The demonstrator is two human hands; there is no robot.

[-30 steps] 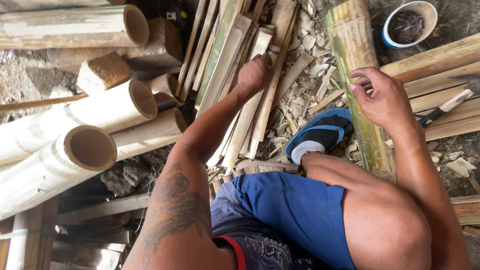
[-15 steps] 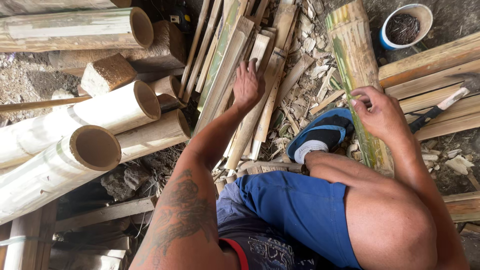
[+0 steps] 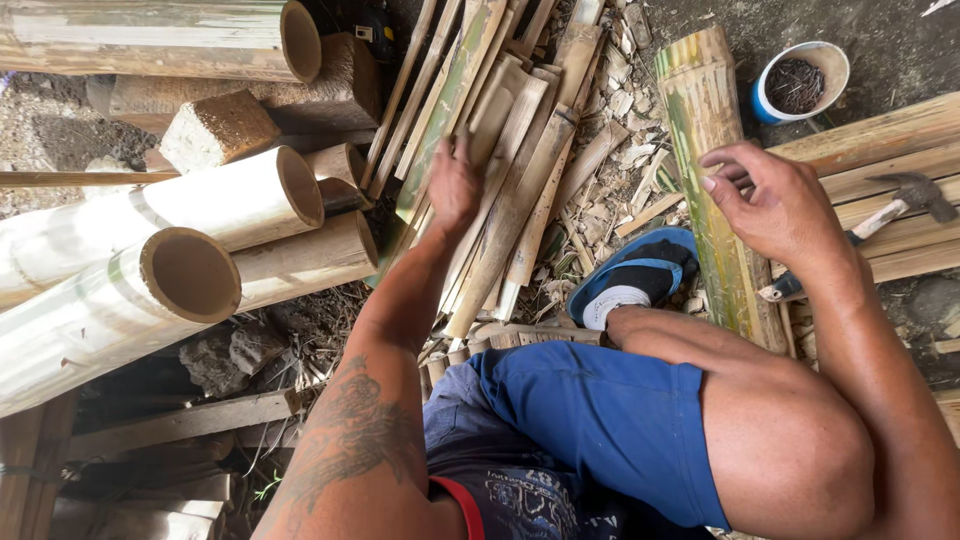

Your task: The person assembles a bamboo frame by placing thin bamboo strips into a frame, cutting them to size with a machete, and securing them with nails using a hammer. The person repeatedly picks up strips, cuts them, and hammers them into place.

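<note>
The left hand (image 3: 455, 185) is reaching out over a heap of split bamboo strips (image 3: 500, 150), its grip lying flat on one pale strip, fingers laid along it more than curled round it, so I cannot tell whether it is truly clasping it. The right hand (image 3: 775, 205) is hovering just above a wide green-streaked bamboo slab (image 3: 715, 200), fingers loosely bent and spread, holding nothing that I can make out.

It looks to me as if the person is picking a strip from the heap, with the slab being kept ready beside the knee; drawing a strip free would call for closing the fingers round it and sliding it lengthwise out from among its neighbours.

Outward from the hands, a foot in a blue sandal (image 3: 630, 280) is resting on the ground between heap and slab. A hammer (image 3: 905, 200) is lying on flat boards to the right. Thick hollow bamboo poles (image 3: 190, 250) are stacked on the left. A round blue-and-white tub (image 3: 800, 80) is standing on the ground near the slab's far end, with dark small bits filling it, too small to identify.
</note>
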